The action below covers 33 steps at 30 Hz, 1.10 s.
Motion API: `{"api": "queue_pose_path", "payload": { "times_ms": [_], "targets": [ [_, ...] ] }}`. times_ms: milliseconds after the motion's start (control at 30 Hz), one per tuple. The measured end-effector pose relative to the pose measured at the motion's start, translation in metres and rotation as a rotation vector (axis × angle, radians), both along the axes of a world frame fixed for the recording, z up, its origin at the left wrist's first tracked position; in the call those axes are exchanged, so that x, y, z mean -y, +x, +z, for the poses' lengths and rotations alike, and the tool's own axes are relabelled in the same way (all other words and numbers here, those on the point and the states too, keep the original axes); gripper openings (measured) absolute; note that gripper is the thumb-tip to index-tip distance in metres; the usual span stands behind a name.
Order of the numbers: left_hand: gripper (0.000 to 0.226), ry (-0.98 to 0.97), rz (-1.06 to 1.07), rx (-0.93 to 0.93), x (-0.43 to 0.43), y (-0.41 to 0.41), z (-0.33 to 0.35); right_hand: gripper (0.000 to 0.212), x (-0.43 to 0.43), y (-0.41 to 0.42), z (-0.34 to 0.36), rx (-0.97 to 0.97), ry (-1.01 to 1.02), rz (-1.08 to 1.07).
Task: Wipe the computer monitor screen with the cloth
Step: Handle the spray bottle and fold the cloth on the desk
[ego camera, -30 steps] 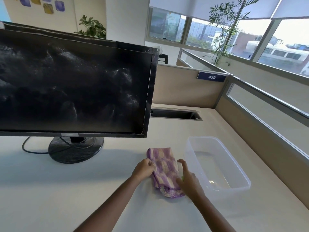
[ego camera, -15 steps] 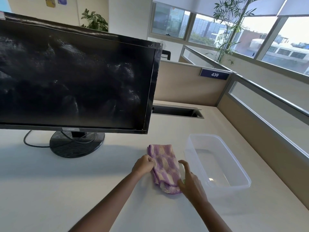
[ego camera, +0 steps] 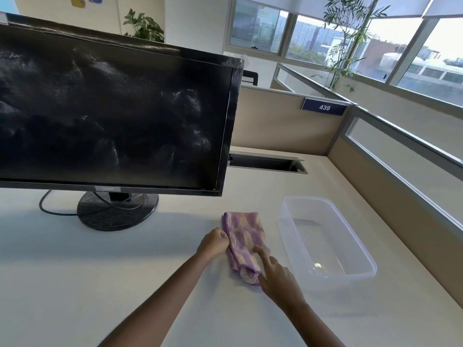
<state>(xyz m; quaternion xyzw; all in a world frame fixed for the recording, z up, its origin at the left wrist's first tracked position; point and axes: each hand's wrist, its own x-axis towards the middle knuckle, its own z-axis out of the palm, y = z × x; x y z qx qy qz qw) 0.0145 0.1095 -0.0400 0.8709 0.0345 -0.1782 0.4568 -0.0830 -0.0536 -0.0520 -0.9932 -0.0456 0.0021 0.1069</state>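
Note:
A black computer monitor (ego camera: pixel 107 113) stands on a round base at the left of the desk, its dark screen streaked with dusty smears. In front of it and to the right lies a folded purple-and-cream checked cloth (ego camera: pixel 244 236) on the desk. My left hand (ego camera: pixel 214 242) is closed on the cloth's left edge. My right hand (ego camera: pixel 275 279) rests at the cloth's near right corner, index finger stretched onto the fabric and thumb under the near end.
A clear plastic tub (ego camera: pixel 360 249) holding a little water sits just right of the cloth. A black cable (ego camera: pixel 50 211) loops by the monitor base (ego camera: pixel 117 211). A cable slot (ego camera: pixel 265 162) and partition walls (ego camera: pixel 283 121) bound the desk behind and to the right.
My right hand has loosened from the cloth's right side and slid toward its near corner, index finger now extended. The view has tilted slightly; the left hand keeps its hold.

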Motion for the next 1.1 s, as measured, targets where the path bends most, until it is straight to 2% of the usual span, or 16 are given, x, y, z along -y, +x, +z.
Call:
{"api": "queue_pose_path", "payload": {
  "times_ms": [67,167,300,433,567,833,1100],
  "targets": [
    [0.027,0.005,0.007,-0.003,0.0,0.0,0.0,0.05,0.003,0.002,-0.003,0.023,0.027,-0.019],
    [0.028,0.004,0.012,-0.005,0.001,-0.002,0.001,0.054,0.011,0.005,-0.001,0.084,0.204,-0.132],
    [0.011,-0.018,0.01,-0.019,0.003,-0.002,-0.001,0.065,0.026,0.013,0.003,0.2,0.356,-0.268],
    [0.004,-0.071,0.027,-0.056,0.01,-0.005,-0.005,0.056,0.028,0.024,0.002,0.27,0.506,-0.308],
    [0.009,0.01,0.012,-0.034,0.017,-0.005,-0.005,0.042,0.018,0.032,0.0,0.337,0.603,-0.373],
    [0.045,0.127,-0.028,-0.065,0.034,-0.014,-0.005,0.028,0.014,0.046,-0.002,0.399,0.779,-0.423],
    [0.044,0.036,0.114,0.017,0.021,-0.008,-0.002,0.025,0.021,0.049,-0.002,0.412,0.789,-0.385]
  ]
}}
